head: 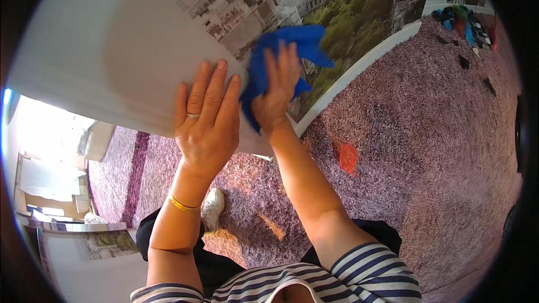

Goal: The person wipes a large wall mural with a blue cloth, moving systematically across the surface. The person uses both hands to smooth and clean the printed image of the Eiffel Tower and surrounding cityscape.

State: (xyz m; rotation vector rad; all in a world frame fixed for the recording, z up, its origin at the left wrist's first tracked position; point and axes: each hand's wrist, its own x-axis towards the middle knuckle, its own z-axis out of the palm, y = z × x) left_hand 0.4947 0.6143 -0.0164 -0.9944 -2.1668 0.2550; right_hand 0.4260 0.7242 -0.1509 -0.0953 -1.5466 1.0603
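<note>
My left hand (208,122) lies flat, fingers slightly apart, against a smooth white surface (139,50). It wears a ring, and a yellow band circles the wrist. To its right my right hand (278,86), blurred, presses a blue cloth (263,57) with its fingers stretched over it. The cloth lies where the white surface meets a printed city scene (353,12) of pale buildings and green trees. Part of that boundary is hidden under the cloth and hand.
A white skirting board (358,71) borders the print above a purple-pink shag carpet (421,143). An orange-red patch (348,159) shows on the carpet. Dark and coloured scraps (463,27) lie by the far corner. My white shoe (213,210) is below; a bright window (46,130) stands left.
</note>
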